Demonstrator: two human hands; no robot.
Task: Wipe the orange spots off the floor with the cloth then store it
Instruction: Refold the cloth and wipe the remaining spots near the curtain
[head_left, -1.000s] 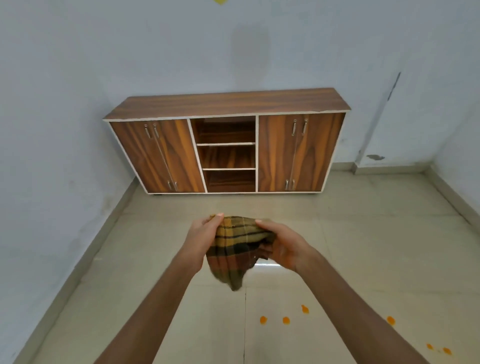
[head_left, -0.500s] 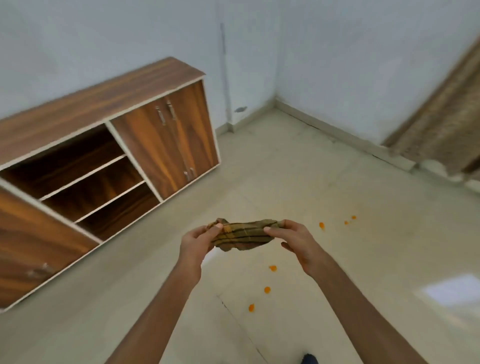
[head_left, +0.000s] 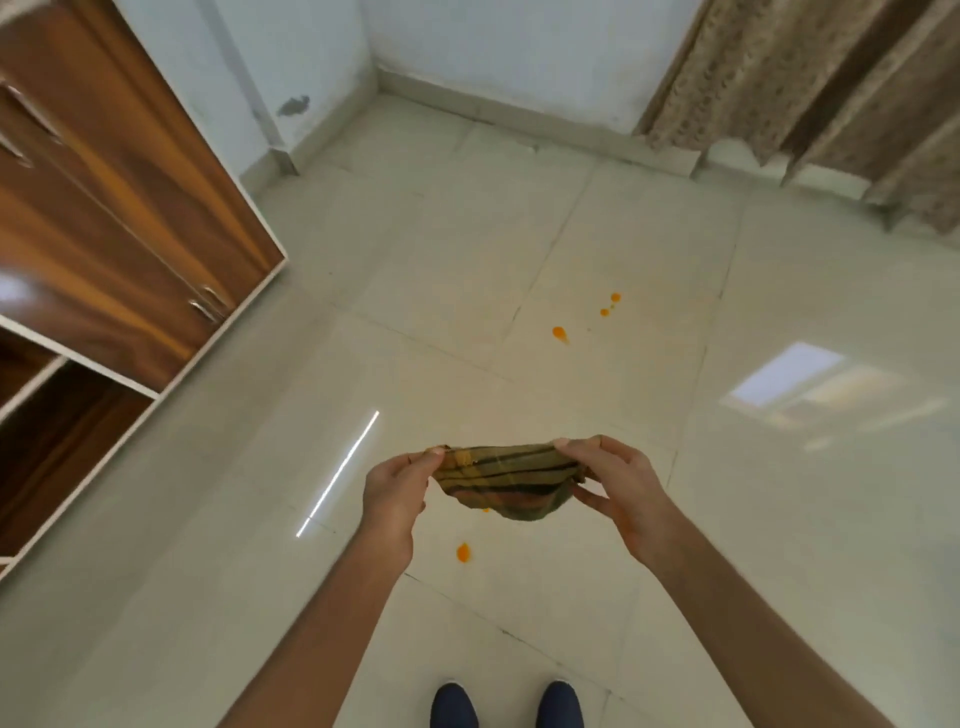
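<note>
A checked yellow-green cloth (head_left: 506, 480) hangs stretched between both hands above the floor. My left hand (head_left: 395, 491) pinches its left end, and my right hand (head_left: 613, 486) pinches its right end. Orange spots mark the pale tiles: one (head_left: 463, 552) just below the cloth, a small one (head_left: 485, 510) half under its edge, and three farther off, a bigger drop (head_left: 559, 333) and two small ones (head_left: 609, 305).
A wooden cabinet (head_left: 119, 218) with shut doors and open shelves (head_left: 47, 426) stands along the left. Brown curtains (head_left: 810, 88) hang at the back right. White walls meet in the far corner. My two dark shoes (head_left: 506, 704) show at the bottom edge.
The view has swung right and down, from the cabinet to the spotted floor. Both hands have kept hold of the cloth, which is now pulled out flat between them.
</note>
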